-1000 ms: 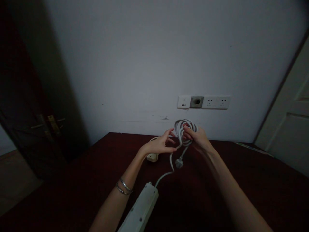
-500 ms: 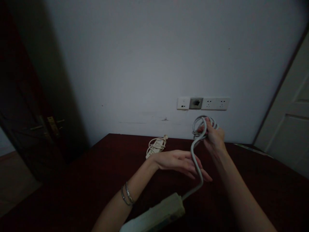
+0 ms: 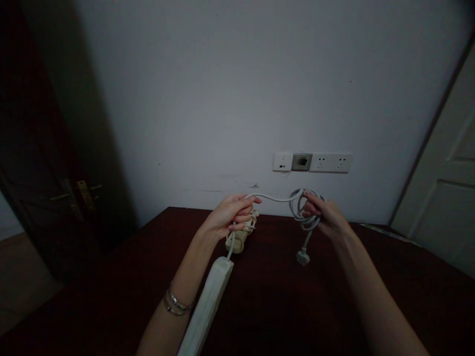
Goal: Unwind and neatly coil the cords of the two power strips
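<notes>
My left hand (image 3: 230,213) is closed around the white cord (image 3: 276,198) of a power strip (image 3: 208,306), which hangs slanted from that hand down toward the bottom edge. The cord runs taut from my left hand across to my right hand (image 3: 326,217). My right hand is closed on a coil of the same cord (image 3: 302,210), held above the table. The plug (image 3: 303,257) dangles below the coil, just over the dark red table (image 3: 111,296). Two bracelets sit on my left wrist.
A second, cream power strip with its cord bundled (image 3: 241,237) lies on the table behind my left hand. A row of wall sockets (image 3: 313,162) sits on the white wall. A dark door (image 3: 55,173) stands at the left, a white door (image 3: 452,198) at the right.
My left hand rose from flat and open under the cord to gripping it near the strip. The power strip swung up to hang from the cord. The stretch between both hands pulled straight.
</notes>
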Action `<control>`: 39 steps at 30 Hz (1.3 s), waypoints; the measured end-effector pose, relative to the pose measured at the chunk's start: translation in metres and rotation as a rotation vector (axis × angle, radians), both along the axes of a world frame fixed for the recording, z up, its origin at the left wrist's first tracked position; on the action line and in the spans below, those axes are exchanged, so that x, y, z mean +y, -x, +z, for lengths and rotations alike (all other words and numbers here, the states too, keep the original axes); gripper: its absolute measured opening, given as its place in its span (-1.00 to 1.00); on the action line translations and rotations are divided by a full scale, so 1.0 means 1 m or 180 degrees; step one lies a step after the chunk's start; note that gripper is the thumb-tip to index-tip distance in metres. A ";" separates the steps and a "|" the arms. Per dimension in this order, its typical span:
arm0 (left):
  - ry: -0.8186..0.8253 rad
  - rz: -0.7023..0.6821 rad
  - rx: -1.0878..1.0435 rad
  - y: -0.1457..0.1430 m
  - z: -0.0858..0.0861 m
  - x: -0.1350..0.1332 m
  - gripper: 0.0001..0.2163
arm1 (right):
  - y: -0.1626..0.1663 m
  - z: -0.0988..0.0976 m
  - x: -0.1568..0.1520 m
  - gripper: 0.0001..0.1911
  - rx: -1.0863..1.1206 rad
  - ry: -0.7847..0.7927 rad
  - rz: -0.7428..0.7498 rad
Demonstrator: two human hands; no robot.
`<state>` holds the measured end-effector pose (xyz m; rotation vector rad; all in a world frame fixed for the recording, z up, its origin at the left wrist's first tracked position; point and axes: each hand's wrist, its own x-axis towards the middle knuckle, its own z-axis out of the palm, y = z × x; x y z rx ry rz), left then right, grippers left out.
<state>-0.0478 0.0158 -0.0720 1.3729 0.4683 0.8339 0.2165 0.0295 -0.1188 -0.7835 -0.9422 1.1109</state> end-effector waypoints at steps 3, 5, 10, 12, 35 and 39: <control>-0.0461 0.0464 0.0380 0.000 -0.007 0.008 -0.84 | 0.006 -0.006 0.000 -0.63 -0.0184 0.0269 0.0849; -0.0760 0.0661 0.0575 -0.002 -0.012 0.012 -0.81 | 0.010 -0.010 0.001 -0.59 -0.0249 0.0353 0.1234; -0.1089 0.0785 0.0886 -0.009 -0.023 0.021 -0.75 | 0.017 -0.018 0.002 -0.49 -0.0786 0.0550 0.1885; -0.1258 0.0702 0.1174 -0.012 -0.026 0.023 -0.73 | 0.021 -0.021 0.003 -0.45 -0.0957 0.0600 0.2079; -0.0947 0.0983 0.1709 -0.005 -0.055 0.075 -0.82 | 0.045 -0.002 -0.010 -0.58 -0.0224 -0.0117 0.2386; -0.0611 0.0055 0.1485 -0.003 -0.059 0.072 -0.74 | 0.049 0.009 -0.017 -0.56 -0.0013 -0.0021 0.1985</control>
